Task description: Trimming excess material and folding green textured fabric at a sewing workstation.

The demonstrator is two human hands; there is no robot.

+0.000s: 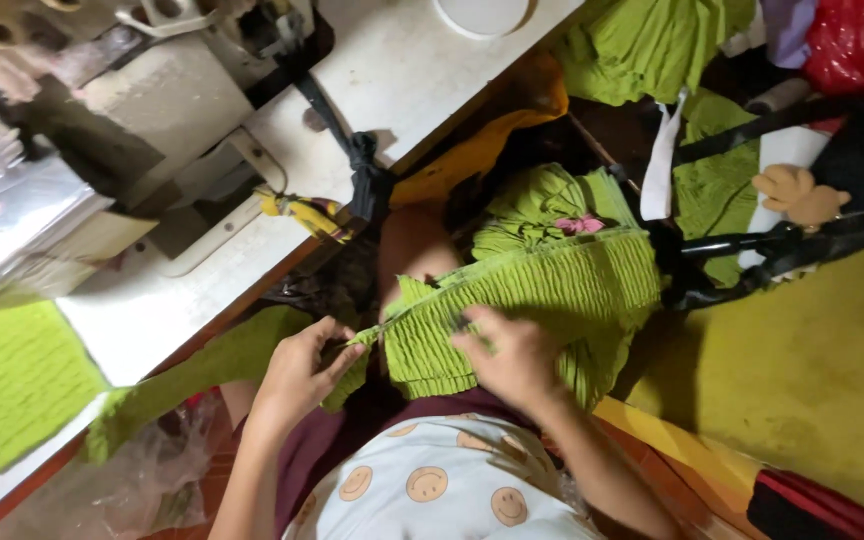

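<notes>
A green smocked, pleated fabric piece [552, 290] lies across my lap, ribbed with rows of gathers. My left hand [302, 368] pinches its left edge, near a loose green strip hanging down. My right hand [512, 355] presses on the ribbed part near its lower middle, fingers closed on the cloth. More gathered green fabric [537, 205] bunches behind it, with a small pink scrap [580, 225] on top.
A white sewing table [392, 70] with a sewing machine [102, 110] stands at upper left. Another green ribbed piece [12, 375] lies on the table's near end. Green cloth heaps [652, 40], a red bag [857, 40] and a yellow surface [812, 370] are at right.
</notes>
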